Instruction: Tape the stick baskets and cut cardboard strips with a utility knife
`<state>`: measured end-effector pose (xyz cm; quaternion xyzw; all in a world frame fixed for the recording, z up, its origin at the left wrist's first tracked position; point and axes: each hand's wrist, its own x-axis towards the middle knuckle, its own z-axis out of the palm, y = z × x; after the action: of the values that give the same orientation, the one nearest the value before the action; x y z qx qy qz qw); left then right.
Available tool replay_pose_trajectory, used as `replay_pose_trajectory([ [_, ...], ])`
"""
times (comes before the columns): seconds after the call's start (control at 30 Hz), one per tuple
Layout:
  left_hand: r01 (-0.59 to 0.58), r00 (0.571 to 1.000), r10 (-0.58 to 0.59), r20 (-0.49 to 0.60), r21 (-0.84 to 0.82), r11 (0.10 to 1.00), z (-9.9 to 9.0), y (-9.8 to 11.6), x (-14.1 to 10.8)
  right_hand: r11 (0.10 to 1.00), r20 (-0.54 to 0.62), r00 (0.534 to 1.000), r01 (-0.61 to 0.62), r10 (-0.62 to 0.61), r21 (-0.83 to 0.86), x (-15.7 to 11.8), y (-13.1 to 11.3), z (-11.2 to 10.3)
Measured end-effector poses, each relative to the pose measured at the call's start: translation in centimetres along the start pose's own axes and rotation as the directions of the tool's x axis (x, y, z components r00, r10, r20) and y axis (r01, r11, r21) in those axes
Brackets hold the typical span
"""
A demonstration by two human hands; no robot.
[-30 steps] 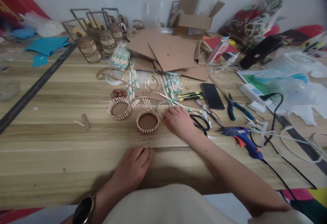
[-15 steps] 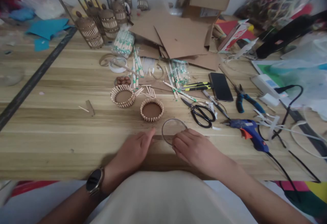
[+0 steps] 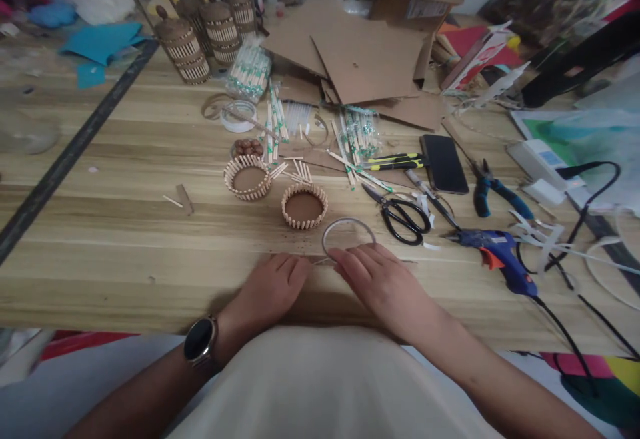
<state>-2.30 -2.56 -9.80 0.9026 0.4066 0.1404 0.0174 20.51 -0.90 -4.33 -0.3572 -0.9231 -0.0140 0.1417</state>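
Observation:
My right hand (image 3: 383, 282) is closed around the near side of a thin grey hoop (image 3: 349, 220), whose far arc stands out beyond the fingers. To its left, my left hand (image 3: 277, 287) is curled with the fingertips bent down at the table. A thin pale strand (image 3: 321, 261) shows between the two hands; what the left fingers grip is hidden. Just beyond the hands sits a round brown-bottomed tray (image 3: 304, 207) ringed with short wooden sticks. A second stick-ringed tray (image 3: 247, 179) stands to its left and farther back.
Black-handled scissors (image 3: 406, 220), a blue glue gun (image 3: 495, 249), pliers (image 3: 493, 189) and a phone (image 3: 445, 164) lie to the right. Bundled sticks (image 3: 249, 71), cardboard (image 3: 370, 65) and finished stick lanterns (image 3: 183, 49) fill the back. A dark strip (image 3: 85, 139) crosses the left side.
My left hand has turned and curled, its thumb no longer pointing out. The right hand has shifted slightly over the hoop, and the pale strand now shows between the hands. The view has shifted slightly.

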Motion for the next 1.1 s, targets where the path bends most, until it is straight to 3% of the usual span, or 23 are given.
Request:
replay_pose_trajectory([
  [0.17, -0.026, 0.994, 0.032, -0.105, 0.055, 0.998, 0.5, 0.2, -0.5, 0.989, 0.028, 0.999, -0.036, 0.040, -0.147, 0.3, 0.3, -1.2],
  [0.3, -0.052, 0.977, 0.073, -0.199, 0.108, 0.993, 0.4, 0.4, -0.9, 0.943, -0.038, 0.975, -0.223, 0.221, -0.248, -1.1, 1.6, -4.5],
  [0.37, -0.079, 0.975, 0.106, -0.194, 0.141, 0.987, 0.5, 0.4, -1.3, 0.938, 0.020, 0.948, -0.311, 0.317, -0.157, -1.6, 2.5, -6.3],
  [0.47, -0.109, 0.979, 0.137, -0.153, 0.179, 0.978, 0.8, 0.4, -2.1, 0.895, 0.269, 0.905, -0.390, 0.330, 0.216, -0.5, 3.2, -7.2],
  [0.57, -0.090, 0.986, 0.114, -0.119, 0.189, 0.978, 1.1, 0.5, -2.7, 0.746, 0.544, 0.790, -0.537, 0.282, 0.394, 2.1, 2.9, -5.2],
  [0.67, -0.055, 0.993, 0.072, -0.088, 0.187, 0.981, 1.2, 0.8, -3.2, 0.592, 0.671, 0.705, -0.648, 0.228, 0.479, 4.7, 2.2, -1.8],
  [0.87, -0.011, 0.996, 0.025, -0.083, 0.170, 0.985, 1.1, 1.1, -3.3, 0.509, 0.704, 0.700, -0.652, 0.118, 0.563, 7.0, 1.6, 2.7],
  [1.1, 0.073, 0.985, -0.043, -0.166, 0.181, 0.981, 1.3, 1.1, -4.0, 0.502, 0.732, 0.678, -0.659, 0.074, 0.560, 7.4, 2.2, 4.0],
])
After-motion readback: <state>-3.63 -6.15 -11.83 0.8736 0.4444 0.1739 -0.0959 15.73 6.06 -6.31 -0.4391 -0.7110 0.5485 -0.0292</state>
